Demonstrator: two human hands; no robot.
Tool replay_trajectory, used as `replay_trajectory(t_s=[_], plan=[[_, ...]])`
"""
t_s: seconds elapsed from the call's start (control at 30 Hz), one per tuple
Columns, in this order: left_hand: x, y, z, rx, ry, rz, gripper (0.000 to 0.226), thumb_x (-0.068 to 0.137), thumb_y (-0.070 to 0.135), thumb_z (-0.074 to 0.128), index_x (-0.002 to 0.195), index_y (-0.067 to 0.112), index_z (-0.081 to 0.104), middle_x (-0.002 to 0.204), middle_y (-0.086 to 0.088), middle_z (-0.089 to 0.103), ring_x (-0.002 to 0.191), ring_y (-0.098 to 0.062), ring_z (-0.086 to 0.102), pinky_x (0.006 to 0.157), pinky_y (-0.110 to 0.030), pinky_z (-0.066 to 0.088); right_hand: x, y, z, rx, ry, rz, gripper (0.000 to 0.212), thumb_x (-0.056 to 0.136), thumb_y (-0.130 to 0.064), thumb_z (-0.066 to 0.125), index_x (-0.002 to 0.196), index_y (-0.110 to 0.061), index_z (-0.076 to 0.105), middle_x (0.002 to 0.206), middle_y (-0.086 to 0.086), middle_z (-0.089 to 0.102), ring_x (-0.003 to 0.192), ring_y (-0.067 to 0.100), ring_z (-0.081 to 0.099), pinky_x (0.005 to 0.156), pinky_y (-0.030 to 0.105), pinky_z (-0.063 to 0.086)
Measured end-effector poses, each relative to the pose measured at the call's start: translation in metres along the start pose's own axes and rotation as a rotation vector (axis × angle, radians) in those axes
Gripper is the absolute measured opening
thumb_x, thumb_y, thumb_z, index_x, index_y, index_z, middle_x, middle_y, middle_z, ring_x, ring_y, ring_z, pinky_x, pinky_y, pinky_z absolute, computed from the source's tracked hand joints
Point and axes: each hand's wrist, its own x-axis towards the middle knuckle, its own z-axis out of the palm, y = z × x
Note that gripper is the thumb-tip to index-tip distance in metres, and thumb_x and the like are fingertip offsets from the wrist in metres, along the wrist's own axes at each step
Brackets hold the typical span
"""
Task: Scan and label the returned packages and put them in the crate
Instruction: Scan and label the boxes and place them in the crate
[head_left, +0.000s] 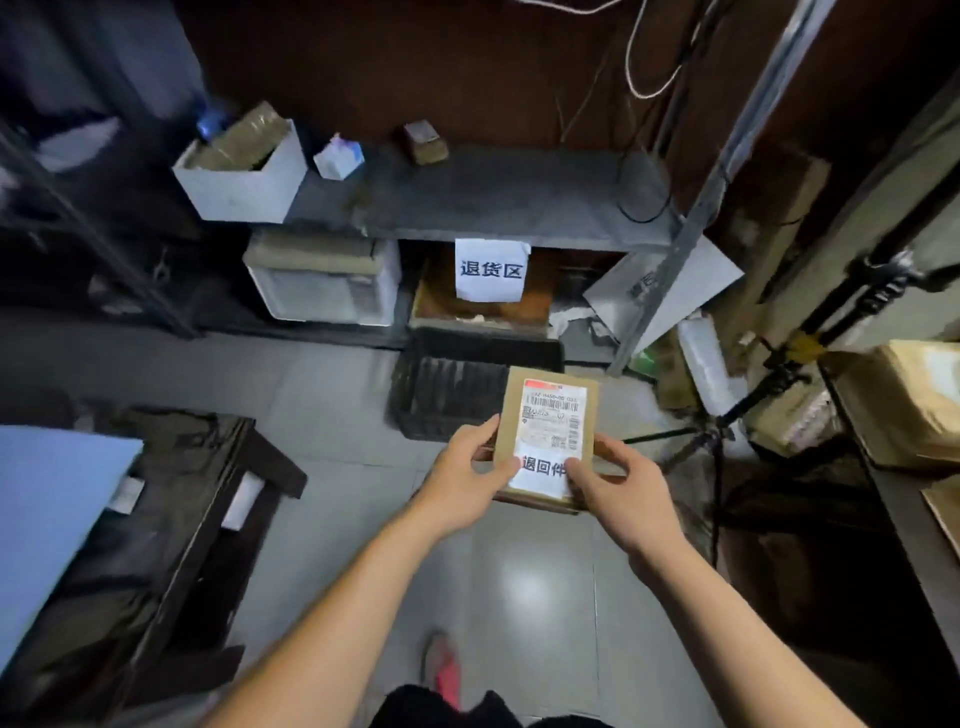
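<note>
A small brown cardboard package (545, 431) is held out in front of me above the floor. It carries a barcode shipping label and, below it, a white label with printed characters. My left hand (470, 475) grips its left edge with the thumb on the white label. My right hand (618, 491) grips its right edge, thumb also on that label. A black plastic crate (447, 389) stands on the floor just beyond the package, under a shelf that bears a white paper sign (491, 270).
A grey metal shelf (493, 197) holds a white box, a small carton and a brown block. White bins and a brown box sit beneath it. A dark low table (208, 493) is at left, a tripod (727, 415) and cardboard boxes at right.
</note>
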Motion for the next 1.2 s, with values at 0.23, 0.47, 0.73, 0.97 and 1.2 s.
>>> replay_trajectory(t_s=[0.23,0.47,0.73,0.97,1.2], plan=[[0.089,-0.056,-0.082,-0.122,0.019,-0.104,0.059,0.095,0.022,0.064,0.145,0.043,0.044,0.107,0.045,0.06,0.106,0.023,0.052,0.082,-0.004,0.042,0.103,-0.02,0.098,0.02,-0.139,0.097,0.049,0.091,-0.018,0.072,0.138,-0.019,0.058,0.122,-0.001,0.07,0.098,0.015,0.072,0.09,0.044,0.06],[0.228,-0.113,-0.116,-0.092,0.078,-0.2,0.06,0.095,0.012,0.061,0.145,0.042,0.047,0.126,0.024,0.065,0.119,0.009,0.054,0.089,-0.007,0.044,0.259,-0.002,0.174,0.019,-0.245,0.158,0.049,0.092,-0.014,0.071,0.138,-0.02,0.057,0.123,0.0,0.071,0.103,0.017,0.071,0.092,0.046,0.059],[0.41,-0.218,-0.125,-0.063,0.142,-0.271,0.063,0.097,0.01,0.06,0.151,0.036,0.039,0.134,0.009,0.063,0.123,-0.001,0.056,0.097,-0.026,0.053,0.458,0.072,0.268,0.021,-0.308,0.225,0.042,0.093,-0.009,0.069,0.133,-0.021,0.062,0.112,-0.008,0.075,0.1,0.014,0.074,0.086,0.04,0.062],[0.538,-0.348,-0.119,0.068,0.137,-0.297,0.041,0.099,0.012,0.057,0.135,0.031,0.051,0.136,0.0,0.06,0.123,-0.025,0.061,0.069,-0.004,0.051,0.581,0.185,0.366,-0.048,-0.267,0.271,0.039,0.088,-0.014,0.072,0.119,-0.038,0.068,0.101,-0.016,0.075,0.085,0.011,0.075,0.071,0.041,0.064],[0.628,-0.484,-0.106,0.311,0.139,-0.377,0.037,0.094,0.009,0.062,0.128,0.024,0.058,0.126,0.0,0.067,0.115,-0.023,0.065,0.066,-0.003,0.048,0.663,0.305,0.452,-0.181,-0.241,0.285,0.046,0.085,-0.016,0.078,0.126,-0.03,0.064,0.091,-0.027,0.065,0.079,-0.007,0.069,0.058,0.01,0.052]])
